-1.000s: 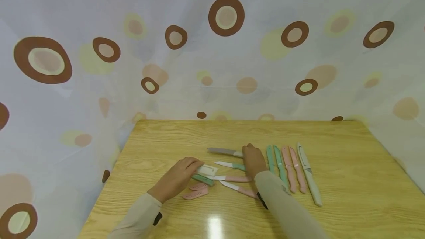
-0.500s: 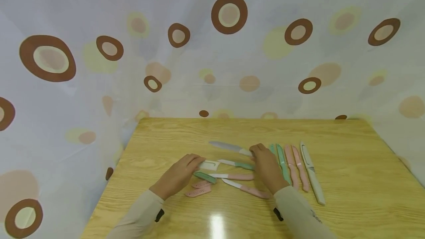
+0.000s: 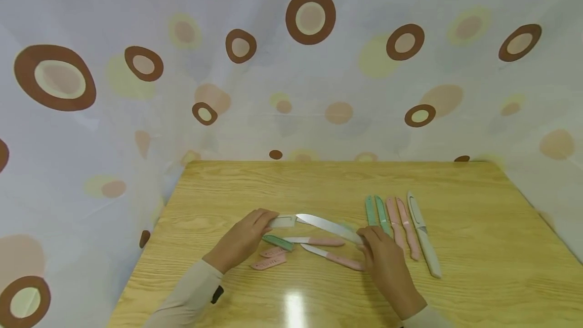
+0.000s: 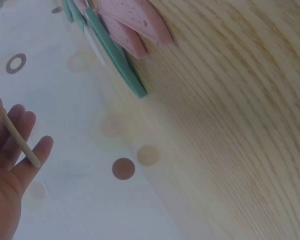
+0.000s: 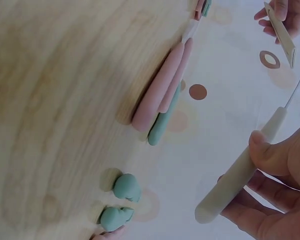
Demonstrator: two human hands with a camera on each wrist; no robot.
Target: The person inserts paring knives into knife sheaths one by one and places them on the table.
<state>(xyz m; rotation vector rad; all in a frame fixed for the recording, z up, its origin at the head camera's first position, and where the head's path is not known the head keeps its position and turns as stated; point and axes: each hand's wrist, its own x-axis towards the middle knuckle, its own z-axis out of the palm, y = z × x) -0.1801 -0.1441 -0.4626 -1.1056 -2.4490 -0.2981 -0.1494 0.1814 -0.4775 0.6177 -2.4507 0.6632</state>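
My left hand [image 3: 241, 241] pinches a cream knife sheath [image 3: 283, 221], its mouth toward the right. The right hand [image 3: 387, 263] grips a kitchen knife by its cream handle [image 5: 240, 175]. Its bare blade [image 3: 325, 224] points left, with the tip right by the sheath's mouth in the head view. Both are raised above the table, as the wrist views show. Below lie two bare-bladed pink-handled knives [image 3: 327, 241]. A green-handled knife [image 5: 165, 120] is mostly hidden behind the raised blade in the head view. Near the left hand are a green sheath [image 3: 279, 242] and two pink sheaths [image 3: 268, 262].
Right of the right hand, sheathed knives stand in a row on the wooden table [image 3: 227, 181]: two green [image 3: 381, 211], two pink [image 3: 407, 224] and a larger cream one [image 3: 424, 237]. A dotted curtain [image 3: 255, 85] hangs behind and on both sides.
The right hand has lifted the cream-handled knife and moved it right and nearer, bringing its tip to the sheath's mouth. My left hand still holds the sheath, in nearly the same spot.
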